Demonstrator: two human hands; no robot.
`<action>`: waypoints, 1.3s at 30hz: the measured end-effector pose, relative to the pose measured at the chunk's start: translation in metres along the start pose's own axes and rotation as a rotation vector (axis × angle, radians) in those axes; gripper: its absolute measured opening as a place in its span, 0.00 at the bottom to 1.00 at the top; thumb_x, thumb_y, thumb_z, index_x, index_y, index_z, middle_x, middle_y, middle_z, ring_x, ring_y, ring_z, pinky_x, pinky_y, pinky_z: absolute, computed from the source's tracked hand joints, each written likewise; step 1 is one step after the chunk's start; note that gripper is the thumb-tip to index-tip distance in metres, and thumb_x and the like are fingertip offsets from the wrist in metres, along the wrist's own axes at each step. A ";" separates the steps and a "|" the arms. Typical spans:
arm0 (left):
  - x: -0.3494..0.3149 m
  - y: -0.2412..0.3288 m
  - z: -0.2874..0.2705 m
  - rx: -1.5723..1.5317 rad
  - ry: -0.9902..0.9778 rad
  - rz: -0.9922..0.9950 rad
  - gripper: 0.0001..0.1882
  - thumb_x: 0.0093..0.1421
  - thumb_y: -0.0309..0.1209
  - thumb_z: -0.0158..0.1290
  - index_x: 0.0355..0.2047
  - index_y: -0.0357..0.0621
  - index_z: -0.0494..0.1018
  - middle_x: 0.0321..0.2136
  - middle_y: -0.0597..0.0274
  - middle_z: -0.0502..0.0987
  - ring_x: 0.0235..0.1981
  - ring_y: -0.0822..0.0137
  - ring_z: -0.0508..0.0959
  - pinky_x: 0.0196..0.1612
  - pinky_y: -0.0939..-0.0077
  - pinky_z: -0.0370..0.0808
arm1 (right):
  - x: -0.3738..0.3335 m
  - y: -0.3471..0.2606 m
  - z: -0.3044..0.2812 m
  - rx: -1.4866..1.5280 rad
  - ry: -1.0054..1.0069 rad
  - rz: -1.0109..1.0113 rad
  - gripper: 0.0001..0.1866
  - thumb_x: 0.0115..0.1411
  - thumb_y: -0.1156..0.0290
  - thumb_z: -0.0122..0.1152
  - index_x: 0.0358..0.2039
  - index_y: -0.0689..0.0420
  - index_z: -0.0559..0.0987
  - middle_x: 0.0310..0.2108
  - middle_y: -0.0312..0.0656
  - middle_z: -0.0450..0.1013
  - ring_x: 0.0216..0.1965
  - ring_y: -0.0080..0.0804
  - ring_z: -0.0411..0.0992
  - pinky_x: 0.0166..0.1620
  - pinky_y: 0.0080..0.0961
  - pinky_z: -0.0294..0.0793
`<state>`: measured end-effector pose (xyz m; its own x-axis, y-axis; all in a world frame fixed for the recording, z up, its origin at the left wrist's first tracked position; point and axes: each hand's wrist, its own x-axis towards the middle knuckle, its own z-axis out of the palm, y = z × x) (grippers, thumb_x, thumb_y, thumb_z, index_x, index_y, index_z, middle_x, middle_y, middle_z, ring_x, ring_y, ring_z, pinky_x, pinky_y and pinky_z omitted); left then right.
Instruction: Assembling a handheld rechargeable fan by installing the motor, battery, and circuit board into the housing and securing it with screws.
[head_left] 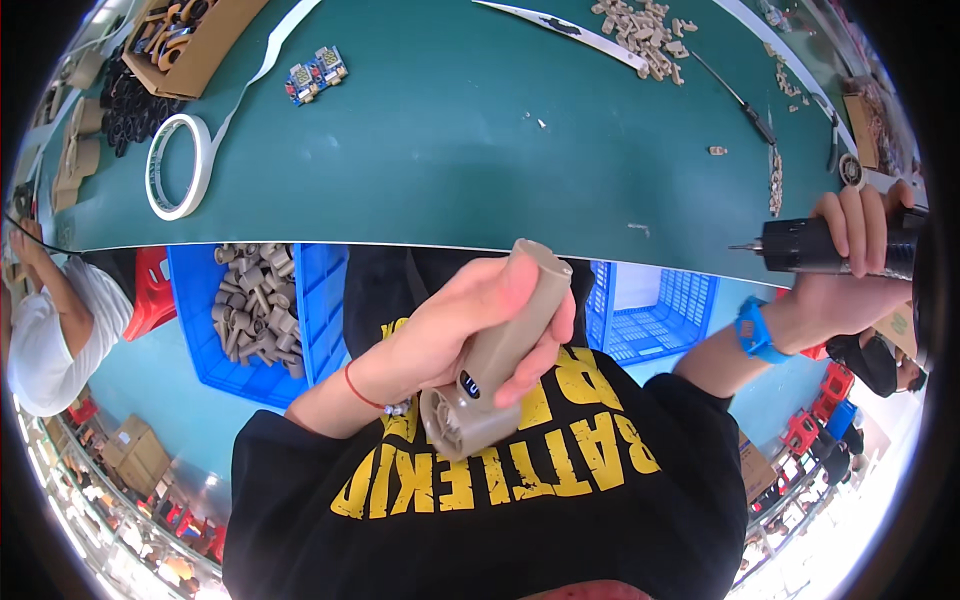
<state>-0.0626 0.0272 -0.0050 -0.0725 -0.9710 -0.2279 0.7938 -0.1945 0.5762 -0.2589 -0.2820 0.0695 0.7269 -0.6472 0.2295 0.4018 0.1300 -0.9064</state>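
Within the curled grasp of the left hand (450, 325) is a grey-beige plastic housing (515, 320), its smooth cylindrical handle slanting up and away while its wider, hollow round end hangs just below the palm. The thumb presses along one side of the handle and the fingers close round the other, near a small black oval badge (467, 384). The handle's far end overlaps the near edge of the green-topped bench (450, 150); whether it touches cannot be told.

Well apart to the right, the right hand (850, 228) wraps its fingers over a black cylindrical electric screwdriver (795, 246), whose thin metal bit points left, over the bench edge. Ahead of that hand lie a row of small metallic screws (775, 182), a thin rod-like tool with a dark handle (758, 124) and, farther off, a heap of small beige plastic pieces (645, 38).

Left of the left hand, a blue plastic crate (325, 300) holds a jumble of grey-beige tubular parts (258, 315). Beyond it, a white roll of tape (204, 165) and blue circuit boards (316, 75) rest on the bench. Between the two hands, lower down, sits another blue lattice-sided crate (650, 337).
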 end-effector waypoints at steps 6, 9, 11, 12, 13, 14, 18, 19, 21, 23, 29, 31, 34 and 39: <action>0.005 -0.004 -0.004 -0.608 -0.192 -0.161 0.36 0.66 0.64 0.29 0.31 0.38 0.63 0.12 0.62 0.66 0.07 0.69 0.67 0.13 0.78 0.64 | 0.011 -0.028 -0.053 -0.858 0.386 -0.014 0.33 0.68 0.43 0.42 0.51 0.64 0.74 0.22 0.36 0.68 0.24 0.20 0.65 0.30 0.17 0.63; 0.006 -0.003 0.001 -0.609 -0.064 -0.190 0.34 0.67 0.62 0.31 0.33 0.39 0.63 0.14 0.62 0.66 0.09 0.69 0.65 0.15 0.76 0.63 | 0.015 -0.023 -0.101 -1.442 0.669 -0.013 0.29 0.65 0.44 0.52 0.34 0.62 0.80 0.23 0.35 0.72 0.25 0.19 0.68 0.30 0.18 0.67; 0.005 -0.010 -0.004 -0.652 -0.128 -0.174 0.31 0.69 0.58 0.32 0.36 0.38 0.64 0.18 0.61 0.67 0.13 0.69 0.67 0.19 0.75 0.65 | 0.014 -0.028 -0.137 -1.511 0.709 0.032 0.29 0.65 0.43 0.52 0.36 0.61 0.80 0.23 0.35 0.72 0.25 0.19 0.69 0.30 0.19 0.67; 0.005 -0.012 -0.004 -0.691 -0.130 -0.144 0.29 0.70 0.54 0.33 0.39 0.37 0.65 0.22 0.59 0.69 0.17 0.69 0.69 0.24 0.75 0.67 | 0.012 -0.030 -0.163 -1.444 0.673 0.015 0.29 0.65 0.43 0.52 0.39 0.61 0.80 0.24 0.36 0.74 0.25 0.20 0.70 0.30 0.19 0.69; 0.003 -0.013 -0.002 -0.681 -0.144 -0.138 0.29 0.70 0.54 0.33 0.39 0.37 0.65 0.22 0.59 0.69 0.17 0.69 0.69 0.24 0.75 0.67 | 0.015 -0.020 -0.171 -1.477 0.672 0.046 0.28 0.65 0.43 0.52 0.42 0.59 0.80 0.25 0.37 0.75 0.25 0.20 0.71 0.30 0.18 0.69; 0.000 -0.013 -0.001 -0.624 -0.125 -0.157 0.26 0.70 0.52 0.36 0.42 0.37 0.65 0.24 0.59 0.69 0.20 0.68 0.70 0.26 0.74 0.68 | 0.019 -0.019 -0.159 -1.450 0.678 0.114 0.30 0.64 0.43 0.54 0.42 0.62 0.78 0.29 0.42 0.77 0.30 0.27 0.75 0.36 0.22 0.72; -0.002 -0.009 0.002 -0.460 -0.143 -0.216 0.24 0.68 0.47 0.44 0.51 0.37 0.62 0.30 0.58 0.69 0.26 0.67 0.72 0.31 0.73 0.71 | 0.012 -0.017 -0.143 -1.807 0.655 0.164 0.28 0.62 0.50 0.59 0.52 0.63 0.75 0.45 0.54 0.76 0.49 0.47 0.73 0.52 0.33 0.69; -0.001 -0.010 0.003 -0.481 -0.177 -0.208 0.23 0.69 0.43 0.44 0.54 0.38 0.60 0.32 0.59 0.68 0.28 0.69 0.72 0.31 0.74 0.72 | 0.009 -0.017 -0.143 -1.865 0.597 -0.010 0.28 0.62 0.53 0.60 0.54 0.61 0.74 0.47 0.52 0.75 0.49 0.45 0.73 0.52 0.32 0.69; -0.002 -0.004 0.012 -0.431 -0.114 -0.211 0.22 0.69 0.43 0.44 0.54 0.37 0.60 0.32 0.59 0.68 0.27 0.68 0.72 0.30 0.74 0.71 | 0.005 -0.009 -0.108 -1.737 0.464 -0.186 0.26 0.62 0.56 0.61 0.56 0.59 0.73 0.51 0.48 0.74 0.50 0.40 0.73 0.53 0.31 0.69; 0.000 0.002 0.013 -0.368 -0.055 -0.220 0.22 0.70 0.42 0.43 0.54 0.36 0.60 0.31 0.59 0.68 0.27 0.69 0.72 0.28 0.75 0.71 | -0.007 0.004 0.002 -1.356 0.251 -0.044 0.24 0.61 0.61 0.61 0.55 0.58 0.74 0.53 0.44 0.73 0.53 0.34 0.71 0.54 0.30 0.67; 0.010 0.025 0.004 -0.215 -0.075 -0.272 0.20 0.70 0.43 0.45 0.52 0.41 0.62 0.31 0.62 0.69 0.27 0.73 0.73 0.27 0.81 0.72 | -0.009 0.058 0.134 -0.853 -0.942 -0.013 0.35 0.40 0.57 0.78 0.48 0.58 0.78 0.50 0.49 0.73 0.49 0.47 0.73 0.49 0.38 0.72; 0.003 0.037 0.002 -0.159 -0.105 -0.314 0.18 0.69 0.40 0.47 0.50 0.41 0.61 0.31 0.60 0.72 0.28 0.71 0.76 0.28 0.79 0.75 | -0.007 0.069 0.138 -0.809 -0.976 -0.022 0.32 0.41 0.59 0.78 0.46 0.58 0.79 0.47 0.48 0.75 0.45 0.45 0.75 0.46 0.35 0.74; -0.013 0.048 0.002 -0.050 -0.054 -0.290 0.21 0.69 0.32 0.46 0.58 0.38 0.55 0.37 0.55 0.73 0.30 0.67 0.79 0.32 0.76 0.79 | 0.002 0.076 0.143 -0.663 -0.974 -0.073 0.23 0.44 0.64 0.76 0.41 0.58 0.81 0.38 0.41 0.78 0.36 0.39 0.77 0.37 0.30 0.77; 0.006 0.091 -0.009 0.462 -0.256 -0.260 0.22 0.69 0.35 0.46 0.57 0.37 0.54 0.39 0.53 0.74 0.30 0.65 0.81 0.31 0.74 0.80 | -0.009 0.077 0.152 -0.915 -0.728 -0.274 0.23 0.37 0.68 0.78 0.37 0.57 0.82 0.37 0.41 0.77 0.33 0.38 0.76 0.34 0.29 0.77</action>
<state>0.0148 0.0051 0.0385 -0.4185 -0.8749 -0.2437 0.3894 -0.4152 0.8222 -0.1502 -0.1518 0.0518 0.9418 0.0451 0.3331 0.2623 -0.7183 -0.6444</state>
